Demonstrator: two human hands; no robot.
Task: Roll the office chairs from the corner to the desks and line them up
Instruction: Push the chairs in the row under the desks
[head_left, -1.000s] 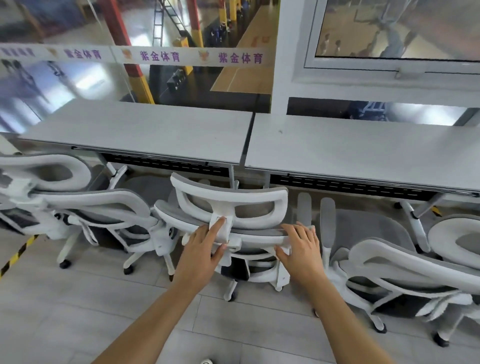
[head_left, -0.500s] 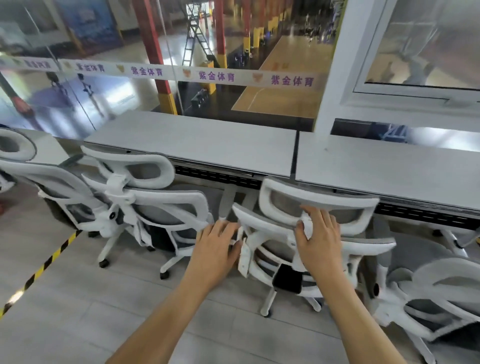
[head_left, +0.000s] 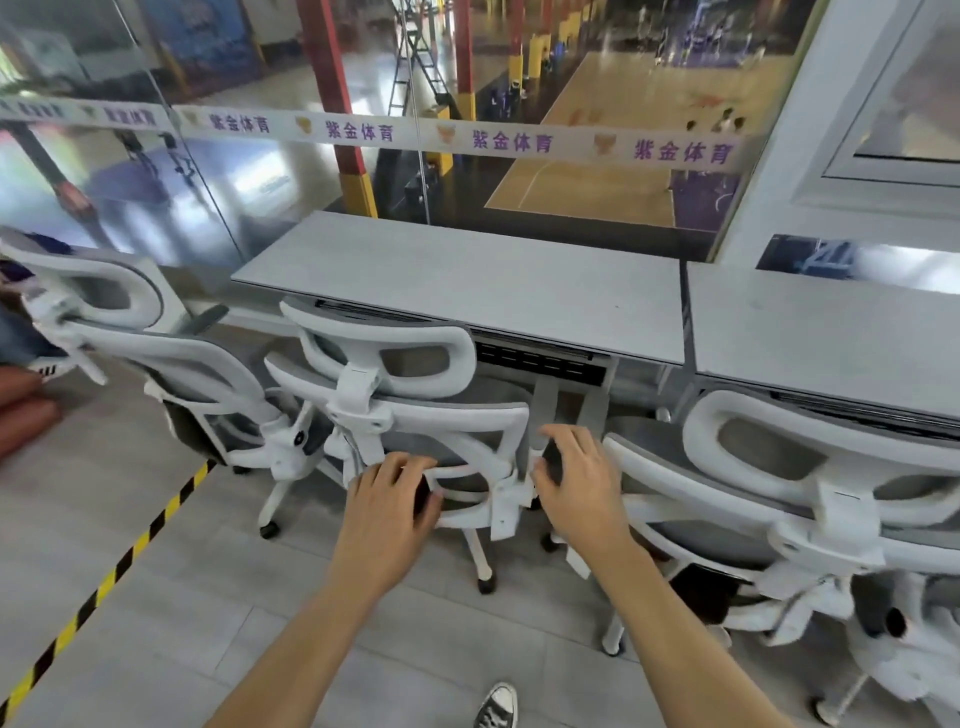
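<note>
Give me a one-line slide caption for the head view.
Both hands, left and right, reach the middle white office chair parked at the grey desk.

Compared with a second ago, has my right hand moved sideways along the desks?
Yes, leftward: the right hand was right of the desk seam, now left of it.

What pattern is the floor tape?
Yellow and black diagonal stripes on the floor tape, clearest in the head view.

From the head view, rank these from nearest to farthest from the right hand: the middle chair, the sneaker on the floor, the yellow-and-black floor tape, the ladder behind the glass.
Measured from the right hand:
1. Middle chair, right at the hand, on its left.
2. Sneaker, below it, at the bottom edge.
3. Yellow-and-black floor tape, far left on the floor.
4. Ladder, beyond the desk, behind the glass.
</note>
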